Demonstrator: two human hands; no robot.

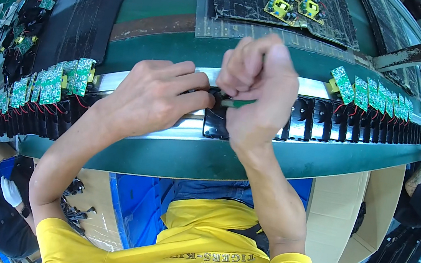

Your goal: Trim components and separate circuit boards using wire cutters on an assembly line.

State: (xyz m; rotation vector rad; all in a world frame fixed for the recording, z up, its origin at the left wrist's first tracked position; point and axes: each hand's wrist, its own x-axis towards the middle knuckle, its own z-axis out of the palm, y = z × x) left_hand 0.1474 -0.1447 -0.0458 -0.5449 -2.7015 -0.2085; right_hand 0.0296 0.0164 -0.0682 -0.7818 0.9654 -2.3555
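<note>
My left hand (163,95) reaches over the metal rail with its fingers bent and pinched at a small dark part (218,98), whose kind I cannot make out. Close beside it, my right hand (264,82) is curled into a fist round a slim green-and-grey piece (240,103); most of it is hidden in the palm. Below the fingertips, a black plastic casing (215,125) sits on the rail (180,126), partly covered by my right hand. The two hands nearly meet over this casing.
Black casings (341,123) with green circuit boards (377,96) line the rail on the right; more boards (52,87) stand at left. Yellow-topped boards (280,8) lie beyond. A cardboard box (344,220) and blue crate (137,209) are below the bench. Other people work at both sides.
</note>
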